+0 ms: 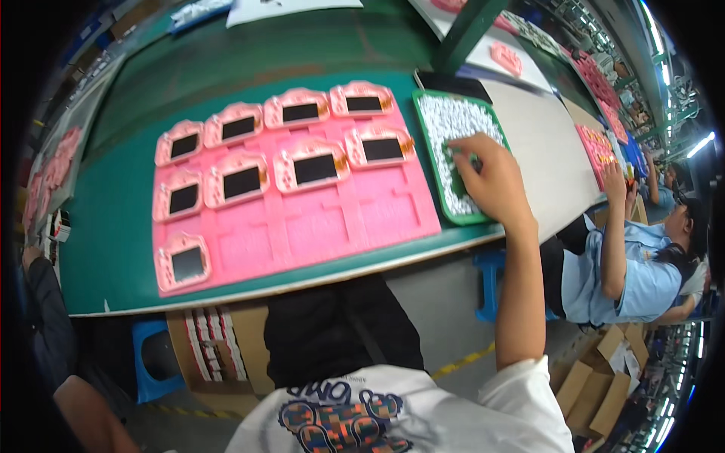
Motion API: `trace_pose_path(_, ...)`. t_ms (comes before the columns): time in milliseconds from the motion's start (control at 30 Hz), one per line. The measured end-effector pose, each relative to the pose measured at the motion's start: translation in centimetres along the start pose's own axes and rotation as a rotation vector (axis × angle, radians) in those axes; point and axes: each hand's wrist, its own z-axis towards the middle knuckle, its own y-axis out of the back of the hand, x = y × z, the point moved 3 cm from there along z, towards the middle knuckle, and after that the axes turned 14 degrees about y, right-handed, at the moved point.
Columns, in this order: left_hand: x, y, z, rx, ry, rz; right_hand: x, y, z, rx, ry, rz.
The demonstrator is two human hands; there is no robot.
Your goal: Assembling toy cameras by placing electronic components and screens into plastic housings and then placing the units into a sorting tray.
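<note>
My right hand (492,180) is over a green tray (462,220) filled with many small white pieces (455,113). Its fingers are curled in among the pieces, thumb and index close together; what they pinch is too small to make out. My left hand is out of sight. Left of the tray lies a pink moulded board (317,234) with rows of recesses. Pink handheld-console shells (311,167) with dark screens fill its two far rows. One more pink shell (183,262) sits in the near left corner recess.
A green post (464,38) rises behind the tray. On the right, a co-worker in a light blue shirt (642,264) handles pink parts (596,151). A dark-sleeved person (47,294) is at the left. Blue stools (489,283) and an open carton (596,389) stand below.
</note>
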Motion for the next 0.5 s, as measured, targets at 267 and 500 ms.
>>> trace_pose_path(267,-2.3,5.2,-1.5,0.039,0.151,0.010,0.0,-0.4,0.9,0.106,-0.047,-0.035)
trace_pose_path(500,-4.1,4.1,-5.4,0.148,0.618,-0.055,-0.6,0.2,1.0,0.199,-0.112,0.002)
